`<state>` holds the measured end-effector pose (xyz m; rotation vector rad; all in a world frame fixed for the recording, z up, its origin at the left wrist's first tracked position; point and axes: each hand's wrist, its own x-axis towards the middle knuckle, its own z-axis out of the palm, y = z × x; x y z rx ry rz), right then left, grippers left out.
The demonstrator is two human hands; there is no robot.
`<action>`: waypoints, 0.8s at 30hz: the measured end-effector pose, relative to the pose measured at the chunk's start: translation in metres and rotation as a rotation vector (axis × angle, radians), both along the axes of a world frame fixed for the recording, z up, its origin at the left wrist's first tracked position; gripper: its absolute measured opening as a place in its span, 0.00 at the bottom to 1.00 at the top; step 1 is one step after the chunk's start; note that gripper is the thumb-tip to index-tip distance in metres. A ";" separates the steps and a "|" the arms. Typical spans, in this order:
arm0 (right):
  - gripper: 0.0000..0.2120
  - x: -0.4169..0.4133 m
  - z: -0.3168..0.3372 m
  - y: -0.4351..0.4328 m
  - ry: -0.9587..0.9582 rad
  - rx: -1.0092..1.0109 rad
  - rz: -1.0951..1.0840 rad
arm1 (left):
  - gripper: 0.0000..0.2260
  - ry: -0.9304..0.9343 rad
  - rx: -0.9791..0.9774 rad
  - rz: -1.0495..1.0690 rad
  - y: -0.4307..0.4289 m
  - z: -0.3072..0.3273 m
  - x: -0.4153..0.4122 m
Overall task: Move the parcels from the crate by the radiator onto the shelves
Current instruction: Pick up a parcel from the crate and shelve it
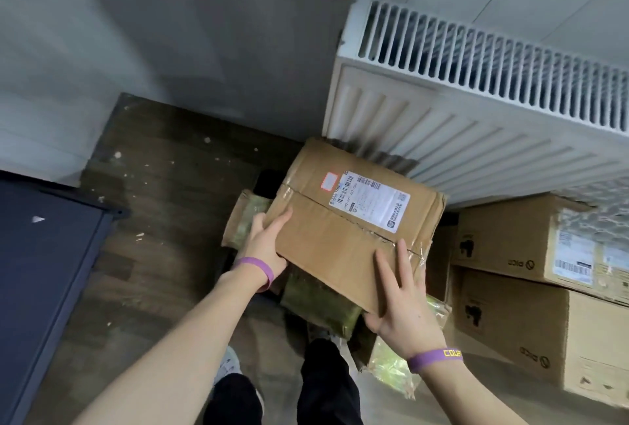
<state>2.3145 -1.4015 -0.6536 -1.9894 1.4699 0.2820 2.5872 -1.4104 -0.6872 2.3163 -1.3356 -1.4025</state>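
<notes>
Cardboard parcel (340,230) is held up in both hands.
Left hand (267,244) and right hand (405,305) grip its near corners, fingers holding it tight, by the radiator (459,125), above more parcels (320,302). Next, I think, it must be carried to the shelves, which I cannot pick out.

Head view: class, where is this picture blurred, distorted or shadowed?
In the head view, the radiator looks bowed and splayed, which is wide-angle distortion; the green parcels under the cardboard box are smeared by blur, while its label looks fairly crisp; a soft shadow darkens the wall top centre.
</notes>
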 end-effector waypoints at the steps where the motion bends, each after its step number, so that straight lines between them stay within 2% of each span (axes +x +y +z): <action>1: 0.50 0.001 0.015 0.003 -0.017 -0.005 0.004 | 0.43 -0.007 -0.017 0.033 0.007 0.019 0.001; 5: 0.52 0.023 0.085 0.001 -0.100 -0.037 0.092 | 0.43 -0.121 -0.078 0.155 0.039 0.108 0.018; 11: 0.53 0.110 0.207 -0.038 -0.243 -0.094 0.406 | 0.41 -0.242 -0.123 0.449 0.082 0.263 0.076; 15: 0.53 0.175 0.283 -0.056 -0.374 -0.187 0.605 | 0.41 -0.443 -0.208 0.579 0.124 0.352 0.111; 20: 0.53 0.247 0.370 -0.048 -0.513 -0.304 0.795 | 0.41 -0.596 -0.297 0.746 0.182 0.444 0.145; 24: 0.53 0.298 0.429 -0.024 -0.587 -0.315 0.932 | 0.41 -0.736 -0.366 0.865 0.232 0.503 0.162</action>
